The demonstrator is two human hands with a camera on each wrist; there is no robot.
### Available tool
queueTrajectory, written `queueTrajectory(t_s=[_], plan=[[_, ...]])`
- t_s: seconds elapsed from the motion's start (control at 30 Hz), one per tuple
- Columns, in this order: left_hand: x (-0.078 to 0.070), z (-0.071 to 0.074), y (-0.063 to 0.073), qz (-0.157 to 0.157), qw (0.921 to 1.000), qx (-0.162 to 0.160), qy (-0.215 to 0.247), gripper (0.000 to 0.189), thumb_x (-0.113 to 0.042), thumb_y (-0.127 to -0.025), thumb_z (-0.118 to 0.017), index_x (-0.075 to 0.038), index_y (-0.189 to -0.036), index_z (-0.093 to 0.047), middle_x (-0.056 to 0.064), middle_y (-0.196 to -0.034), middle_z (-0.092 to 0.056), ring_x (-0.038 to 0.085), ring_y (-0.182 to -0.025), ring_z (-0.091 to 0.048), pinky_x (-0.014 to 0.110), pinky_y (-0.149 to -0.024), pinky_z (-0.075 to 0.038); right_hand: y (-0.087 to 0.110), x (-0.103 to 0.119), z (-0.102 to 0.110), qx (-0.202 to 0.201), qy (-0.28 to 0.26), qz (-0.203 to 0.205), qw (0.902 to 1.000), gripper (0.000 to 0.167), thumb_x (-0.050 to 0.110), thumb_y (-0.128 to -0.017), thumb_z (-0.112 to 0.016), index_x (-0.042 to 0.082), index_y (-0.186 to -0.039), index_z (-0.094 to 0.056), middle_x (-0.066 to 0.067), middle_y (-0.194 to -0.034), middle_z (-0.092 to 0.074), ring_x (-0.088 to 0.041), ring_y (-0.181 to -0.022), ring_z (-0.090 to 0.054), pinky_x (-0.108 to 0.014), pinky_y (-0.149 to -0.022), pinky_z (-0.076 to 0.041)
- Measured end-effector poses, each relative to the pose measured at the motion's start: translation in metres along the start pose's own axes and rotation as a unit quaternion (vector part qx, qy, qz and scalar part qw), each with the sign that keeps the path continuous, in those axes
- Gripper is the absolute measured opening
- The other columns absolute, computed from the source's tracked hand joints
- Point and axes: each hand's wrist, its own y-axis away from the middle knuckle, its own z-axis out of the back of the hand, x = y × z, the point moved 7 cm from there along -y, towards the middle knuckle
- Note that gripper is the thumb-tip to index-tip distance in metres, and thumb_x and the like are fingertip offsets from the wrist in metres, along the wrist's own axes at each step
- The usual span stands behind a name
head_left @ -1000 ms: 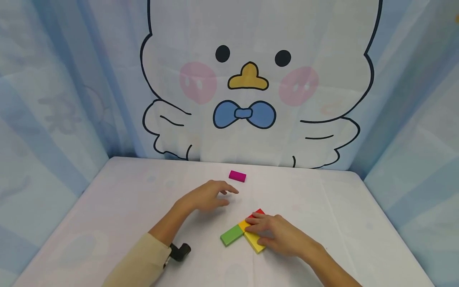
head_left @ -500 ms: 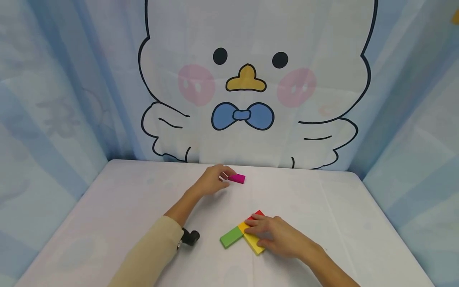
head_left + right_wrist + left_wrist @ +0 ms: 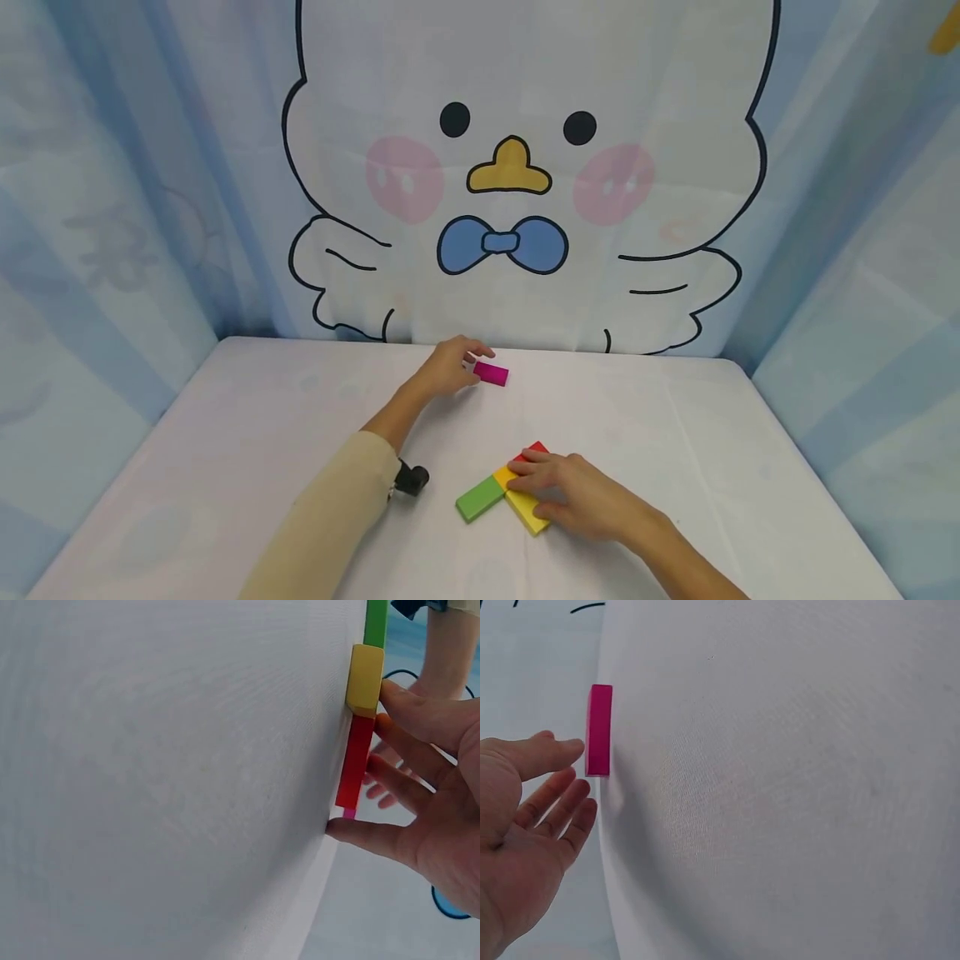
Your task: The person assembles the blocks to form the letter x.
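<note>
A magenta block [image 3: 492, 373] lies near the back of the table. My left hand [image 3: 450, 367] is at its left end with fingers spread; in the left wrist view the thumb tip sits right beside the block [image 3: 600, 731], the other fingers apart from it. Nearer the front, a green block [image 3: 480, 499], a small orange block [image 3: 504, 477] and a red block [image 3: 538, 447] form a slanting row. A yellow block [image 3: 527, 512] angles off from it. Over the red and yellow blocks my right hand [image 3: 588, 496] rests with extended fingers, partly covering them.
A white cloth covers the table [image 3: 660, 417]. Behind it hangs a curtain [image 3: 675, 83] printed with a cartoon bird, and blue-white curtains flank both sides. A black wrist camera [image 3: 412, 479] sticks out from the left sleeve [image 3: 330, 508].
My left hand has reached forward from the middle of the table to the magenta block. My right hand has stayed on the coloured blocks.
</note>
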Motion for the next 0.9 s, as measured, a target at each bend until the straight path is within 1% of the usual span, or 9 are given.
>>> queueTrajectory(t_s=[0.23,0.37,0.5,0.67,0.9], plan=[[0.002,-0.006,-0.007,-0.008,0.9999,0.006,-0.004,0.042,0.000,-0.092,-0.074,-0.019,-0.130,-0.072,0.010,-0.137,-0.063,0.028,-0.127,-0.060,0.039,-0.102,-0.058,0.000,0.000,-0.001,0.001,-0.007,-0.003,1.0000,0.045,0.005,-0.094,-0.072,0.021,-0.137,-0.071,0.005,-0.148,-0.061,-0.028,-0.149,-0.046,-0.059,-0.118,-0.040],[0.002,-0.009,-0.010,-0.012,0.9999,0.007,0.005,0.044,0.002,-0.090,-0.075,-0.021,-0.129,-0.072,0.010,-0.137,-0.063,0.029,-0.127,-0.060,0.039,-0.101,-0.058,0.000,0.000,-0.001,-0.003,0.001,0.002,1.0000,0.046,0.005,-0.093,-0.073,0.020,-0.136,-0.071,0.005,-0.148,-0.062,-0.027,-0.149,-0.047,-0.058,-0.117,-0.041],[0.004,-0.014,-0.012,-0.017,0.9998,0.003,0.002,0.045,0.004,-0.090,-0.074,-0.021,-0.127,-0.073,0.010,-0.137,-0.063,0.030,-0.126,-0.059,0.040,-0.101,-0.059,0.000,-0.001,-0.001,-0.005,0.009,0.005,0.9999,0.046,0.005,-0.093,-0.073,0.020,-0.136,-0.071,0.005,-0.148,-0.062,-0.028,-0.149,-0.047,-0.058,-0.117,-0.041],[0.003,-0.016,-0.015,-0.029,0.9995,-0.001,-0.009,0.044,0.007,-0.091,-0.069,-0.019,-0.126,-0.074,0.008,-0.134,-0.065,0.028,-0.123,-0.060,0.039,-0.102,-0.058,0.000,0.000,0.000,-0.007,0.009,0.003,0.9999,0.046,0.005,-0.094,-0.073,0.020,-0.136,-0.071,0.005,-0.149,-0.061,-0.028,-0.149,-0.046,-0.059,-0.117,-0.041],[0.002,-0.017,-0.015,-0.038,0.9992,0.007,-0.015,0.046,0.008,-0.090,-0.070,-0.017,-0.128,-0.073,0.007,-0.130,-0.069,0.027,-0.122,-0.061,0.038,-0.103,-0.057,0.001,0.001,0.000,-0.009,0.006,0.006,0.9999,0.046,0.004,-0.093,-0.073,0.020,-0.136,-0.071,0.004,-0.148,-0.062,-0.028,-0.149,-0.048,-0.058,-0.117,-0.041]])
